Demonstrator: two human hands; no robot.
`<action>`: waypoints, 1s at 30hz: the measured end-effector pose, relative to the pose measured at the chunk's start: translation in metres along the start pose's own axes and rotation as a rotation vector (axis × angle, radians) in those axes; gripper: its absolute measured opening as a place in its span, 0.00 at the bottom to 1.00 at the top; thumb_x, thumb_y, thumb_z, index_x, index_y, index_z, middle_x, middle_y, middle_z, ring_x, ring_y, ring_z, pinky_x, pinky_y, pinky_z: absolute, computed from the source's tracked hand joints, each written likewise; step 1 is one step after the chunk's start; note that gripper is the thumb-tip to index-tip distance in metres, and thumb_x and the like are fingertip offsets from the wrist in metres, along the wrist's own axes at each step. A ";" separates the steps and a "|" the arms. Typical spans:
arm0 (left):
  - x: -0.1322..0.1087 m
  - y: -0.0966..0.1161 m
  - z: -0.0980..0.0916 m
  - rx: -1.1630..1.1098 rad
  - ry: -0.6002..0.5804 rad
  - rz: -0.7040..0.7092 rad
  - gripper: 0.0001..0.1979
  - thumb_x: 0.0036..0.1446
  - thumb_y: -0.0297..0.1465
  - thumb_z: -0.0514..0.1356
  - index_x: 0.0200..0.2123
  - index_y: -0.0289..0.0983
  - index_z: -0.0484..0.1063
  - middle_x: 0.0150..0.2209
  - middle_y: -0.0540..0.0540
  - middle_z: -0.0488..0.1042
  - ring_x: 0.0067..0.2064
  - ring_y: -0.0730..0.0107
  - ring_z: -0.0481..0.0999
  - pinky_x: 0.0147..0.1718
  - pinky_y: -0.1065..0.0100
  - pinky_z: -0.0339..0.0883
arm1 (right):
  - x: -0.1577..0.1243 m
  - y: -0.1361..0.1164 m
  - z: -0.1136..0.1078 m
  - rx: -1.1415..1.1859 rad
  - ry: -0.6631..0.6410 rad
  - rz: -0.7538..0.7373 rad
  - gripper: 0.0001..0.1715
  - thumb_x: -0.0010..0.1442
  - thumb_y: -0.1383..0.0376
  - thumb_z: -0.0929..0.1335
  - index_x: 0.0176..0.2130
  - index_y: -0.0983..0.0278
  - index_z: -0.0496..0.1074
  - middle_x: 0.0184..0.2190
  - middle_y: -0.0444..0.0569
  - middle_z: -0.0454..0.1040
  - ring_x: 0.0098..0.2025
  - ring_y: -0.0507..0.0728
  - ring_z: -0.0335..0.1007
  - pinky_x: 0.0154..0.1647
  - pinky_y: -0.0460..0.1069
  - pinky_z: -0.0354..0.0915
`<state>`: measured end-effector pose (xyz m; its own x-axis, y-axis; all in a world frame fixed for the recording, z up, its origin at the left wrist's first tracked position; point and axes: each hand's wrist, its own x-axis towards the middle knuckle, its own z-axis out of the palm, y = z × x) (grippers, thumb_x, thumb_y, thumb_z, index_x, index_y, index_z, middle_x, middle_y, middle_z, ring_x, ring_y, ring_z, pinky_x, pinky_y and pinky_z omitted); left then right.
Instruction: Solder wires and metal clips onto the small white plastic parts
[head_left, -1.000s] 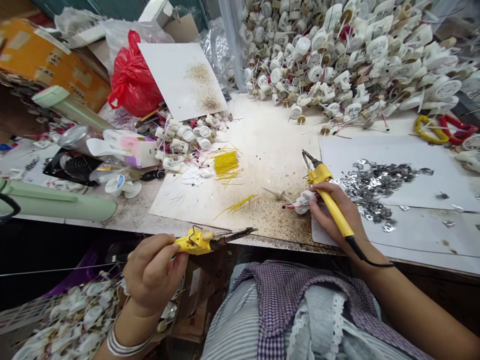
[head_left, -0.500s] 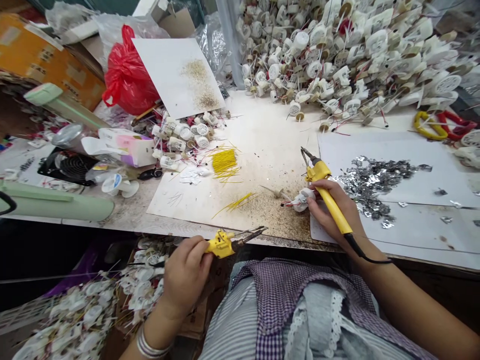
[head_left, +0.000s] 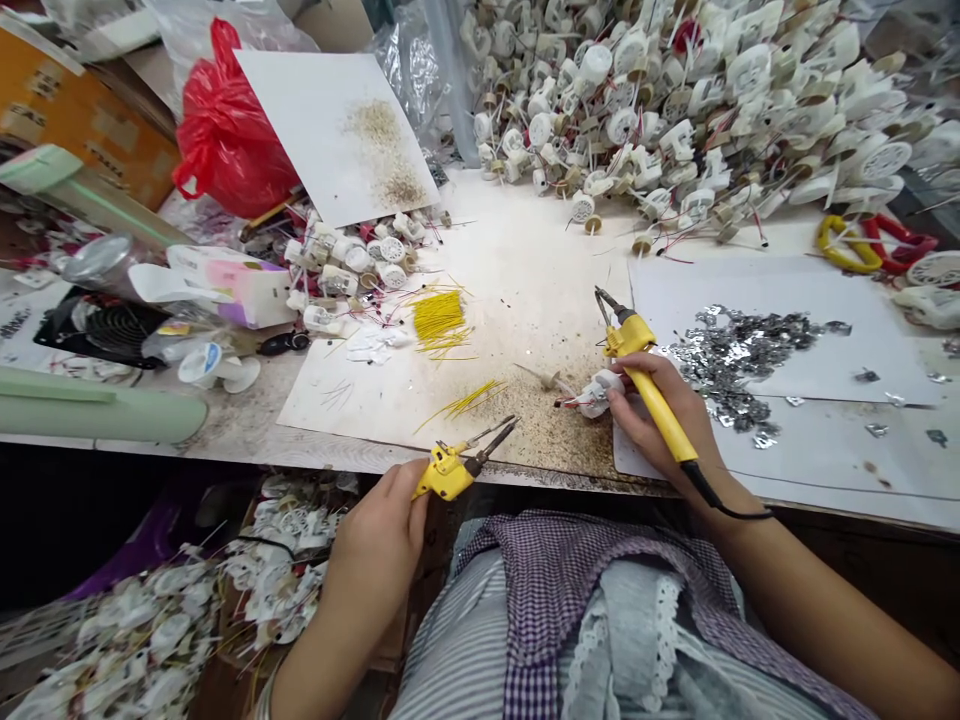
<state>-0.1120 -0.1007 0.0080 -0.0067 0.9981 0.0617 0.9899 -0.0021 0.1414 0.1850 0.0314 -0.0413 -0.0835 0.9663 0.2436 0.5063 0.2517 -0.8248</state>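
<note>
My left hand (head_left: pixel 382 535) is closed around a yellow soldering iron (head_left: pixel 450 472), its dark tip pointing up and right above the table's front edge. A second yellow soldering iron (head_left: pixel 658 400) lies in my right hand (head_left: pixel 675 405), its tip pointing up and left. The fingers of that hand also touch or pinch a small white plastic part (head_left: pixel 600 393) with red wires, resting low over the brown-specked board. Left of this part lies a thin pin with a round base (head_left: pixel 550 380). Loose yellow wires (head_left: pixel 474 398) lie between the two irons.
A bundle of yellow wires (head_left: pixel 439 320) lies further back. Silvery metal pieces (head_left: pixel 739 355) are heaped on white sheets at right. White plastic parts (head_left: pixel 675 120) pile up at the back. A red bag (head_left: pixel 236 140) and a green tube (head_left: pixel 97 403) stand at left.
My left hand has risen toward the table edge, and its iron's tip now points more steeply upward. My right hand keeps its hold. The whole view has shifted slightly.
</note>
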 end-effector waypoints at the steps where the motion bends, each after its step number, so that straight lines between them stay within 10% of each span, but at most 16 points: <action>1: 0.000 0.000 0.001 -0.005 -0.001 0.014 0.11 0.62 0.28 0.50 0.45 0.41 0.67 0.40 0.46 0.78 0.36 0.63 0.79 0.32 0.66 0.71 | 0.000 0.000 0.000 -0.007 0.003 0.002 0.17 0.59 0.62 0.69 0.49 0.54 0.67 0.44 0.46 0.74 0.41 0.58 0.73 0.47 0.55 0.69; 18: -0.011 0.008 0.003 -0.130 0.383 0.174 0.12 0.59 0.21 0.57 0.46 0.36 0.67 0.39 0.47 0.76 0.40 0.70 0.78 0.42 0.71 0.72 | -0.004 -0.009 -0.004 0.020 -0.049 -0.058 0.19 0.57 0.66 0.69 0.48 0.55 0.67 0.45 0.46 0.74 0.44 0.58 0.74 0.47 0.54 0.69; 30: -0.012 0.008 0.004 -0.141 0.425 0.223 0.15 0.56 0.17 0.59 0.46 0.35 0.66 0.41 0.43 0.76 0.43 0.68 0.77 0.45 0.69 0.72 | -0.007 -0.012 0.000 -0.004 -0.066 -0.139 0.19 0.57 0.67 0.68 0.49 0.55 0.66 0.45 0.47 0.75 0.43 0.56 0.75 0.43 0.50 0.72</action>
<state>-0.1033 -0.1127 0.0048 0.1170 0.8590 0.4983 0.9452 -0.2503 0.2096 0.1793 0.0215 -0.0335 -0.2089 0.9238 0.3209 0.4893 0.3828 -0.7836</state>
